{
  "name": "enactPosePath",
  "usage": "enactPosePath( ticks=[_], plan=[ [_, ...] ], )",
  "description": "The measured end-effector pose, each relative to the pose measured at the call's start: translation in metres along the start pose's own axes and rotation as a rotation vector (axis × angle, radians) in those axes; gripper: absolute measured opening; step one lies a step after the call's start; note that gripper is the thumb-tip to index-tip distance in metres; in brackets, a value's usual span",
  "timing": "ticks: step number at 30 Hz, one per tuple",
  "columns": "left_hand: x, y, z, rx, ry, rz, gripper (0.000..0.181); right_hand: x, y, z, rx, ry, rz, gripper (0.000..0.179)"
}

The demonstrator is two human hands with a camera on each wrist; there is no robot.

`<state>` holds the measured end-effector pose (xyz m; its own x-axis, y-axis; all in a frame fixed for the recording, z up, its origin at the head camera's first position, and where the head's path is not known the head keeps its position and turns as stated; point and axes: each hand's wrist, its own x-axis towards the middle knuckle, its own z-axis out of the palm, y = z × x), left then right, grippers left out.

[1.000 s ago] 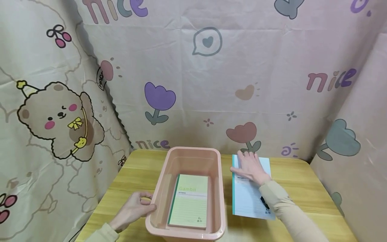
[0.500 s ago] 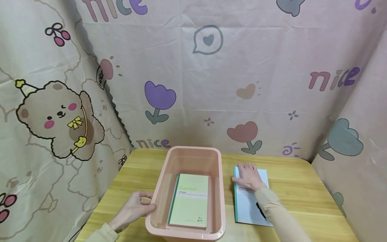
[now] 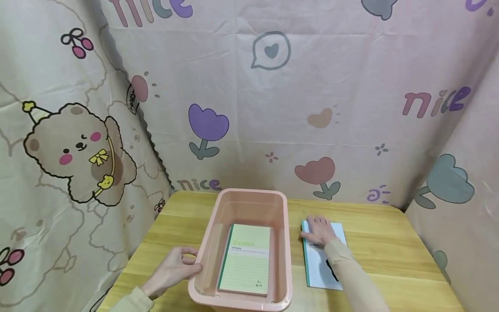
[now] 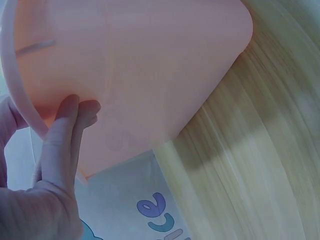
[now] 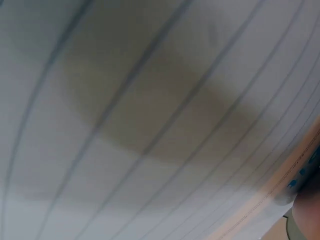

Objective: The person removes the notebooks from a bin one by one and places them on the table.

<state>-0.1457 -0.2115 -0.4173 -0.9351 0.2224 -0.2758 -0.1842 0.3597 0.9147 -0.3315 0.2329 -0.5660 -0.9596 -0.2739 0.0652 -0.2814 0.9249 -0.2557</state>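
My left hand (image 3: 174, 269) pinches the left rim of a pink plastic bin (image 3: 289, 260), thumb over the rim. In the left wrist view its fingers (image 4: 59, 145) press on the bin's outer wall. Inside the bin, a pale green notebook (image 3: 245, 268) with a dark green spine lies flat, cover up. To the right of the bin, my right hand (image 3: 320, 231) rests with spread fingers on the upper part of a light blue notebook (image 3: 317, 271) with a teal spine. My sleeve hides its right side. The ruled lines of its cover (image 5: 165, 125) fill the right wrist view.
The bin and the blue notebook stand on a wooden table (image 3: 390, 247). Behind it hangs a printed curtain (image 3: 241, 86), with more printed cloth (image 3: 50, 225) on the left. A narrow strip of tabletop separates bin and notebook.
The blue notebook has come back from the table's far edge, towards me, with my right hand on it. My left hand, the bin and the green notebook have kept their places.
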Motion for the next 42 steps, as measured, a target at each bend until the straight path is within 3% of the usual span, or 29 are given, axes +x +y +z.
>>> enactPosePath(
  ticks=[13, 29, 42],
  plan=[
    [-0.002, 0.000, -0.002, -0.011, 0.006, 0.004, 0.053, 0.008, 0.000, 0.004, -0.018, -0.017, 0.067, 0.062],
    [0.000, -0.004, -0.002, -0.005, 0.006, 0.020, 0.051, -0.001, -0.001, 0.010, 0.017, 0.085, 0.054, 0.063],
    [0.000, -0.004, -0.001, 0.010, 0.001, 0.029, 0.054, -0.009, -0.023, -0.008, 0.049, 0.101, 0.084, 0.057]
  ],
)
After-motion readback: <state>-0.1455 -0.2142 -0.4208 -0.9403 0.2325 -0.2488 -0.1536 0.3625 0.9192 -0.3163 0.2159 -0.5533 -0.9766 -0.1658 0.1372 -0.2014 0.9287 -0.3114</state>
